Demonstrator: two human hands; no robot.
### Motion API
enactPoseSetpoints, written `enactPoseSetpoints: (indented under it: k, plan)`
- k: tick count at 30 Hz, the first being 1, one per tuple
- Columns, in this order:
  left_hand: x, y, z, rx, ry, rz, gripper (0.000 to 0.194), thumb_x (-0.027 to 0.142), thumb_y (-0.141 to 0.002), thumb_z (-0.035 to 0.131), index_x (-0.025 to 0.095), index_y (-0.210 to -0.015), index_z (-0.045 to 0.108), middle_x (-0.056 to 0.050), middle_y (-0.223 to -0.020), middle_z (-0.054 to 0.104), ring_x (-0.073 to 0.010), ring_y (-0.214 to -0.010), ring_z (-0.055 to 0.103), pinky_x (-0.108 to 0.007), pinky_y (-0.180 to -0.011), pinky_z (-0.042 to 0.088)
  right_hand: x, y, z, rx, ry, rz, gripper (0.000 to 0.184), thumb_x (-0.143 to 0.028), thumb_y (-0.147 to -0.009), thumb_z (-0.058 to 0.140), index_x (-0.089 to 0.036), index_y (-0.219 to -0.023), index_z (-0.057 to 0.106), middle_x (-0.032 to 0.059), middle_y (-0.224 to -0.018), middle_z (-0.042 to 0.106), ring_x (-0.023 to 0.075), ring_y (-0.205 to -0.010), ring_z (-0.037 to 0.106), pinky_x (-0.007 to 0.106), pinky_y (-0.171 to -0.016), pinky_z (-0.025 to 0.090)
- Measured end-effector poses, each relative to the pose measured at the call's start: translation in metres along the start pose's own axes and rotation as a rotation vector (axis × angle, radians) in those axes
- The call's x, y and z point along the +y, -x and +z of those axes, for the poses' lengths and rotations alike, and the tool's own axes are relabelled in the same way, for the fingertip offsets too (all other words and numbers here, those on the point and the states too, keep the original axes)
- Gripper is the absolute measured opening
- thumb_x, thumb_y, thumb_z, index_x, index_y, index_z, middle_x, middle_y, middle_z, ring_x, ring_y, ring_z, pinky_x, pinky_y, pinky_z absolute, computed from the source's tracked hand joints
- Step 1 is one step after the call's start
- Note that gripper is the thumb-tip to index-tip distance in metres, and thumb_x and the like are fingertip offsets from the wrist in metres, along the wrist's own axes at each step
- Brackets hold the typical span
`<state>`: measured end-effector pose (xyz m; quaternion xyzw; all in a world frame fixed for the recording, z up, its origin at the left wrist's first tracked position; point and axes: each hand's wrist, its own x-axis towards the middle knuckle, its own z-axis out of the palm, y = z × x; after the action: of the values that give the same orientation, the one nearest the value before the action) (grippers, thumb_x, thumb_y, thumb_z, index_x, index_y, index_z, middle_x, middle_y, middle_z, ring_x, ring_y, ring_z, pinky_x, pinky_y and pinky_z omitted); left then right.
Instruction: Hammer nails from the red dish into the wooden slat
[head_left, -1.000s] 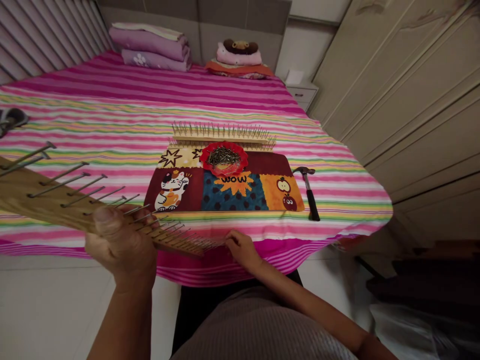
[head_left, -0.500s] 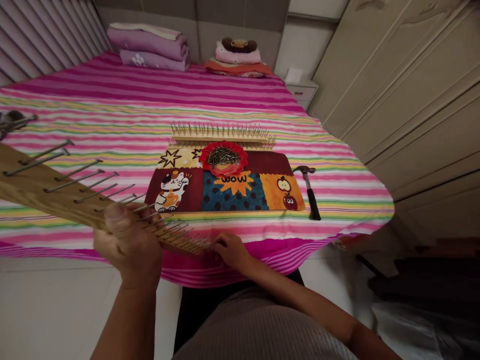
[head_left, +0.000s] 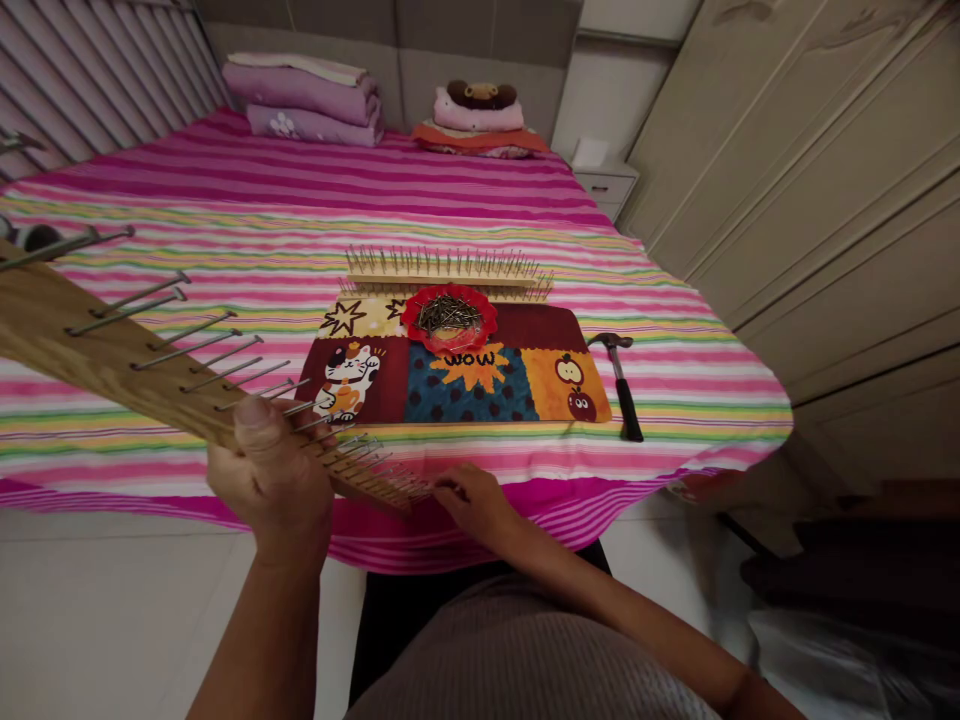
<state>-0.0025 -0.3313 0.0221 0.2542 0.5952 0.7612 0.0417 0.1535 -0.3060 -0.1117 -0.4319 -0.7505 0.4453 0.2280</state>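
Note:
My left hand (head_left: 274, 475) is wrapped around a long wooden strip (head_left: 112, 360), thumb on top. Rows of nails (head_left: 217, 350) stick out of the strip, which slants from the left edge down toward my middle. At its lower end, my right hand (head_left: 476, 505) has its fingers pinched together beside the last nails; whatever lies between the fingertips is too small to make out. Beyond them, a red scalloped dish (head_left: 487, 320) full of loose nails (head_left: 448, 312) stands on a patterned mat (head_left: 480, 395). A claw hammer (head_left: 626, 395) lies right of the mat.
Behind the dish lie more nail-studded wooden strips (head_left: 435, 280). The striped cloth (head_left: 697, 370) covers the bed, with folded purple bedding (head_left: 307, 95) and a pillow stack (head_left: 480, 120) at the back. A wardrobe (head_left: 810, 180) stands on the right.
The strip and my left hand have shifted slightly to the right in view, the strip's near end tilting a little lower. My right hand stays by the far end, nearly unmoved.

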Motion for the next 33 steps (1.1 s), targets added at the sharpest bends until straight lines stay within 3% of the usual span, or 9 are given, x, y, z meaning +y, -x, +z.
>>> enactPoseSetpoints:
  k: [3,7,10,16,21,25,29,33]
  plan:
    - [0.002,0.002,0.000,-0.015,0.013,-0.033,0.039,0.057,-0.078,0.053,0.020,-0.066,0.052,0.003,-0.050,0.049,-0.0119,-0.041,0.049,-0.029,-0.043,0.044,-0.012,0.002,0.004,-0.043,-0.020,-0.025,0.016,-0.009,-0.077,0.059,-0.020,-0.070,0.067,-0.0017,-0.068,0.066,0.0133,-0.065,0.056,0.023,-0.060,0.040]
    - [0.001,0.002,0.000,-0.007,0.005,-0.053,0.039,0.057,-0.077,0.054,0.020,-0.065,0.051,0.003,-0.051,0.048,-0.0110,-0.041,0.049,-0.028,-0.041,0.043,-0.013,0.003,0.008,-0.033,-0.037,-0.005,0.018,-0.007,-0.076,0.056,-0.019,-0.066,0.065,-0.0019,-0.067,0.064,0.0129,-0.065,0.054,0.023,-0.060,0.038]
    - [-0.001,0.000,0.001,0.006,0.020,-0.046,0.040,0.058,-0.076,0.054,0.020,-0.063,0.051,0.003,-0.050,0.048,-0.0112,-0.040,0.048,-0.028,-0.038,0.041,-0.008,0.002,0.010,-0.016,-0.070,0.050,0.018,-0.009,-0.077,0.055,-0.019,-0.064,0.063,-0.0029,-0.064,0.063,0.0122,-0.063,0.054,0.021,-0.058,0.039]
    - [-0.001,-0.002,0.000,0.011,0.036,-0.033,0.040,0.056,-0.078,0.054,0.020,-0.061,0.052,0.003,-0.048,0.047,-0.0119,-0.039,0.048,-0.029,-0.040,0.042,-0.003,-0.001,0.017,-0.029,-0.131,0.193,0.027,-0.011,-0.078,0.047,-0.020,-0.055,0.057,-0.0069,-0.042,0.048,0.0098,-0.040,0.046,0.020,-0.042,0.033]
    - [-0.003,0.000,-0.001,0.001,0.057,-0.023,0.039,0.055,-0.077,0.056,0.020,-0.062,0.054,0.002,-0.049,0.048,-0.0128,-0.039,0.048,-0.030,-0.038,0.040,-0.009,0.001,0.015,0.047,-0.116,0.176,0.019,-0.010,-0.073,0.052,-0.020,-0.057,0.058,-0.0038,-0.056,0.057,0.0126,-0.059,0.053,0.021,-0.054,0.038]
    - [-0.003,0.003,-0.001,-0.018,0.011,-0.050,0.039,0.057,-0.075,0.056,0.019,-0.065,0.056,0.001,-0.050,0.051,-0.0126,-0.040,0.049,-0.028,-0.039,0.040,-0.002,-0.002,0.002,0.113,-0.100,0.174,0.020,-0.013,-0.078,0.047,-0.021,-0.062,0.058,-0.0042,-0.055,0.055,0.0126,-0.057,0.051,0.022,-0.054,0.037]
    - [-0.001,0.004,0.001,-0.020,0.009,-0.053,0.038,0.056,-0.076,0.055,0.019,-0.065,0.055,0.002,-0.051,0.051,-0.0120,-0.041,0.049,-0.028,-0.041,0.041,0.007,-0.008,-0.004,0.101,-0.071,0.142,0.017,-0.008,-0.072,0.052,-0.021,-0.062,0.059,-0.0042,-0.058,0.057,0.0129,-0.059,0.050,0.022,-0.056,0.038]
    - [-0.001,0.005,0.001,-0.027,-0.014,-0.043,0.041,0.058,-0.075,0.055,0.019,-0.065,0.056,0.001,-0.050,0.051,-0.0130,-0.042,0.050,-0.029,-0.040,0.041,0.007,-0.012,0.003,0.051,-0.076,0.081,0.015,-0.009,-0.072,0.059,-0.021,-0.069,0.066,-0.0025,-0.069,0.065,0.0139,-0.066,0.056,0.023,-0.061,0.040]
